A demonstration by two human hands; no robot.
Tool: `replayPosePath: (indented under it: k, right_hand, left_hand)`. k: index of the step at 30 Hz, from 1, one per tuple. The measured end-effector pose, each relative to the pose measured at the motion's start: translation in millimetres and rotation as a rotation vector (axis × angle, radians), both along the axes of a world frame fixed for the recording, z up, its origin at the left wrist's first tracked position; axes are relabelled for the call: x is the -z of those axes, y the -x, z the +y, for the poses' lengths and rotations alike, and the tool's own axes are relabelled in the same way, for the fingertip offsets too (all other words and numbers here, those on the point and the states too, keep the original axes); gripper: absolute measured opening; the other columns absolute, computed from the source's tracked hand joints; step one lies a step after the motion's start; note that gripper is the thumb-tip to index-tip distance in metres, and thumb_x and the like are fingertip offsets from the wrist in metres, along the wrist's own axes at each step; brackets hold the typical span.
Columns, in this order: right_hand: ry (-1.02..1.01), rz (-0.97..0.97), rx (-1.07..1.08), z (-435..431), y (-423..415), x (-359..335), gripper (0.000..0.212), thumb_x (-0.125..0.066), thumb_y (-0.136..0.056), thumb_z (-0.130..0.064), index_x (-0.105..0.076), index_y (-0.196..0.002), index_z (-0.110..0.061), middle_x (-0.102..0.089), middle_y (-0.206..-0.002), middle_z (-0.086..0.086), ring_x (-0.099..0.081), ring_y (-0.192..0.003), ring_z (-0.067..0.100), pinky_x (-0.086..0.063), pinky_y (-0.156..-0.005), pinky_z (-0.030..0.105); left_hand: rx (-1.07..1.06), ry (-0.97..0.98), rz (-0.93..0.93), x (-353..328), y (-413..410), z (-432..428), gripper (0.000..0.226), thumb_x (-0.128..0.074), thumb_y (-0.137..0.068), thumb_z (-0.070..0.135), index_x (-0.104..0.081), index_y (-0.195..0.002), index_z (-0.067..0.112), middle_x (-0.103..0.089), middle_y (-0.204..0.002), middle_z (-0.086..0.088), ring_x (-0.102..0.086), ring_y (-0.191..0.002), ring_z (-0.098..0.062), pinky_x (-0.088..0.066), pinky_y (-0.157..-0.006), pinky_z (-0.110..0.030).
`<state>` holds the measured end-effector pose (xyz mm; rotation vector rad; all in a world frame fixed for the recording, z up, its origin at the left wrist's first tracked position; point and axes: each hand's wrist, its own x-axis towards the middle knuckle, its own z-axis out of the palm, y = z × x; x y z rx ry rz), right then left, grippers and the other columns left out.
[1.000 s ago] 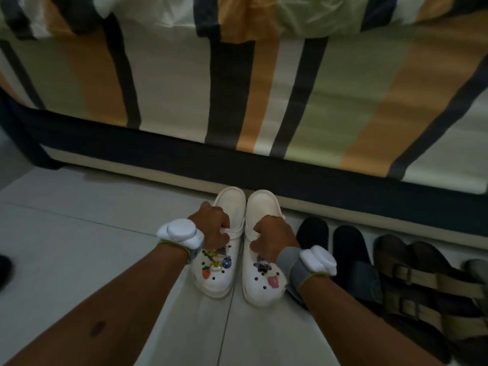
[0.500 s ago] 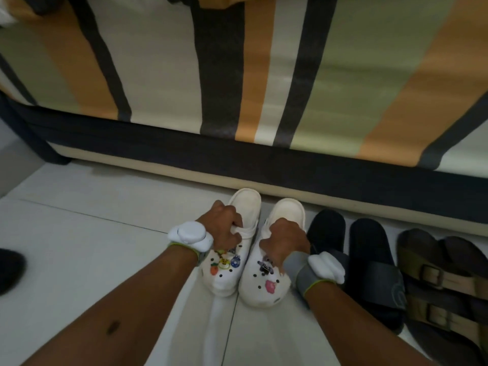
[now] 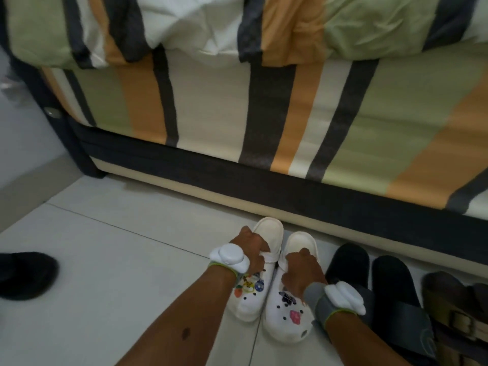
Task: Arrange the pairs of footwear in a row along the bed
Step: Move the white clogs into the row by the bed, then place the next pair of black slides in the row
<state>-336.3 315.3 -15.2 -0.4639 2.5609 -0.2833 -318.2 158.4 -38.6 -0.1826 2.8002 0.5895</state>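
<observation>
Two white clogs with coloured charms stand side by side on the floor, heels toward the bed [image 3: 264,180]. My left hand [image 3: 250,249] grips the strap of the left white clog [image 3: 266,231]. My right hand [image 3: 303,273] grips the strap area of the right white clog [image 3: 287,318]. Just to the right lie a pair of black slides [image 3: 390,281], then brown buckled sandals [image 3: 454,307] at the frame's edge, all lined along the bed base.
A striped sheet hangs over the bed's side above a dark base band. A single dark shoe [image 3: 26,276] lies on the pale tiled floor [image 3: 118,260] at far left. The bed's dark corner post [image 3: 52,112] stands at upper left by the wall.
The view has tilted up and left, showing more of the bed. Both hands stay closed on the white clogs, which sit slightly closer to the black slides.
</observation>
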Motion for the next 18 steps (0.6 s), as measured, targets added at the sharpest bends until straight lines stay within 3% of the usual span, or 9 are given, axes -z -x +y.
replayPosePath:
  k: [3,7,12,18]
  right_hand:
    - [0.049,0.055,0.004,-5,-12,-16,0.052,-0.052,-0.094,-0.023,-0.038,-0.144,-0.017,-0.026,-0.152,0.014,-0.037,-0.137,0.030,-0.037,-0.112,0.037]
    - [0.123,0.174,-0.139,-53,-19,-52,0.047,-0.061,-0.086,-0.021,-0.055,-0.133,-0.014,-0.053,-0.136,0.014,-0.052,-0.125,0.028,-0.043,-0.104,0.032]
    - [0.254,0.224,-0.333,-159,-55,-92,0.050,-0.065,-0.085,-0.018,-0.055,-0.135,-0.016,-0.056,-0.135,0.012,-0.054,-0.123,0.028,-0.044,-0.103,0.034]
    - [0.347,0.252,-0.659,-305,-142,-106,0.041,-0.060,-0.088,-0.019,-0.057,-0.129,-0.025,-0.057,-0.132,0.002,-0.058,-0.115,0.021,-0.048,-0.098,0.033]
  left_hand:
    - [0.008,0.025,0.035,-8,-8,2,0.056,-0.055,-0.087,0.017,-0.042,-0.142,0.019,-0.049,-0.138,-0.018,-0.041,-0.128,-0.035,-0.040,-0.107,-0.040]
    - [-0.085,-0.059,0.125,-31,-38,-15,0.051,-0.067,-0.082,0.018,-0.052,-0.131,0.014,-0.057,-0.131,-0.015,-0.055,-0.120,-0.032,-0.048,-0.100,-0.039]
    - [-0.352,-0.010,0.240,-85,-96,-117,0.049,-0.061,-0.083,0.024,-0.053,-0.130,0.014,-0.058,-0.131,-0.014,-0.058,-0.117,-0.032,-0.051,-0.097,-0.040]
    - [-0.708,0.170,0.162,-125,-248,-269,0.046,-0.058,-0.085,0.026,-0.052,-0.129,0.016,-0.055,-0.133,-0.010,-0.055,-0.119,-0.030,-0.047,-0.099,-0.038]
